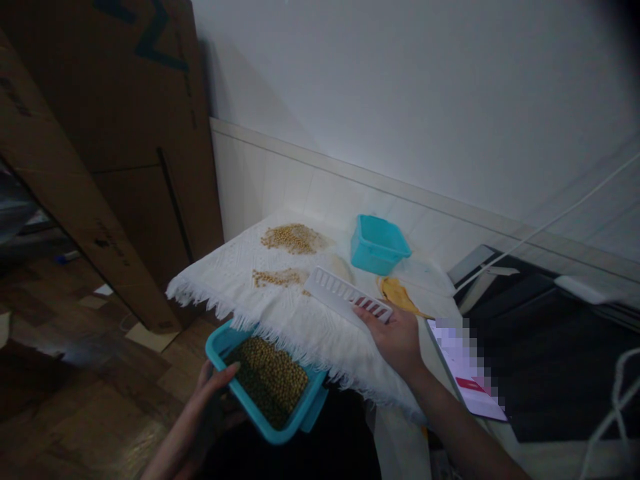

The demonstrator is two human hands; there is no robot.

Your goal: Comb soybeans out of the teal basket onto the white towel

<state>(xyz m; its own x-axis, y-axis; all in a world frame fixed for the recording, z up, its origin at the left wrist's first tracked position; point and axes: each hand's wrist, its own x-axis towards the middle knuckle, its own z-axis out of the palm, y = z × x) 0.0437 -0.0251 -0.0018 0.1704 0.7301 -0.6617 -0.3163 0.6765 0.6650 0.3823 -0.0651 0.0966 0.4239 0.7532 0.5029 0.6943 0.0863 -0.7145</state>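
Observation:
My left hand (216,385) grips the left rim of a turquoise plastic container (260,427), its thumb over the edge. Yellowish beans (275,370) fill much of that container, which is held just below the table's fringed edge. In my right hand (397,337) is a long white slotted plastic piece (345,295), tilted over the cloth; skin shows through its near slots. Beyond its far end lie a small heap of beans (277,277) and a larger heap (290,238), both on the white fringed cloth (230,267).
A second turquoise container (380,250) stands near the wall. Beside it lies a yellow-orange item (397,293). A lit, partly blurred screen (463,367) and a black object (545,373) are at right. Large cardboard boxes (125,133) stand at left, and a white cable (540,230) crosses the right side.

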